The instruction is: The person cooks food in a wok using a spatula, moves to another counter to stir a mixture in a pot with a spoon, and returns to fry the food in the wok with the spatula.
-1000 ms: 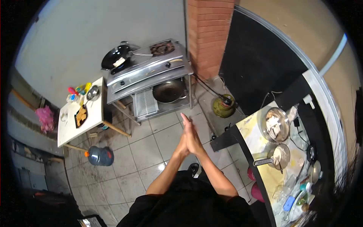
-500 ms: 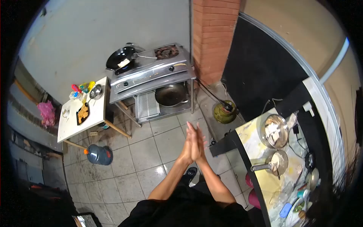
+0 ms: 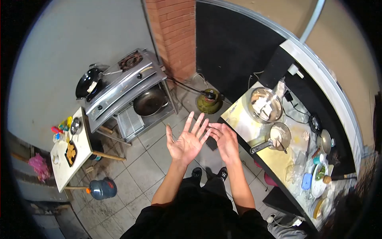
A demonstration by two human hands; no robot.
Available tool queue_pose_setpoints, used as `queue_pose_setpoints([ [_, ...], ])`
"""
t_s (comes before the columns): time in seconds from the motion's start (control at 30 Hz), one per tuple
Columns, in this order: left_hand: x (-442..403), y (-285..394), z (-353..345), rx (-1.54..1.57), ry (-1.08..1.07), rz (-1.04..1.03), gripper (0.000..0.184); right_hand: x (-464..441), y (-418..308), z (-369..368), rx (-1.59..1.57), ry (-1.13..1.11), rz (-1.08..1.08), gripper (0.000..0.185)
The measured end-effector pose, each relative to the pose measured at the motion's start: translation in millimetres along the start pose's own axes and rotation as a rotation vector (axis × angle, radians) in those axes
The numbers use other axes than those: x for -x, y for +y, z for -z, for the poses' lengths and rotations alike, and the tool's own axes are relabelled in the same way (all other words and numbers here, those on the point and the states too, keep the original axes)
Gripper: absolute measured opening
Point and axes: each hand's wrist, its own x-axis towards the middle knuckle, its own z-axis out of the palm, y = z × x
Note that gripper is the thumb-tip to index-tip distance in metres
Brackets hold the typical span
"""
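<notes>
My left hand [image 3: 186, 141] is raised in front of me, palm up, fingers spread, holding nothing. Close beside it, my right hand [image 3: 225, 140] has its fingers stretched toward the left fingertips, and it too is free of any object. Whether the fingertips touch is hard to make out. Nearest to my right hand, on the counter, stand a steel bowl [image 3: 274, 113] with white pieces in it and a saucepan [image 3: 285, 132] with white powdery or pasty contents and a utensil.
A wok [image 3: 84, 81] sits on the steel gas stove [image 3: 119, 89], with another pan [image 3: 148, 104] on the shelf below. A green gas cylinder [image 3: 209, 105] stands by the brick pillar. At left are a white table [image 3: 65, 169] and a water jug [image 3: 102, 189] on the floor.
My palms were pressed together and are now apart, with the left one turned up. My view has swung right, so the counter sits closer to the middle.
</notes>
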Motion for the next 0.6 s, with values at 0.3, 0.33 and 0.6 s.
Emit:
queue_pose_setpoints([
  [0.3,-23,-27,-23,-0.117,-0.113,0.227,0.099,28,-35,20,-0.165,0.084,0.228,0.017],
  [0.33,-26,-30,-25,-0.117,-0.137,0.241,0.101,31,-38,21,-0.165,0.100,0.249,0.017],
  [0.6,-48,-49,-39,-0.094,-0.253,0.311,0.100,53,-60,16,0.226,0.259,0.326,0.028],
])
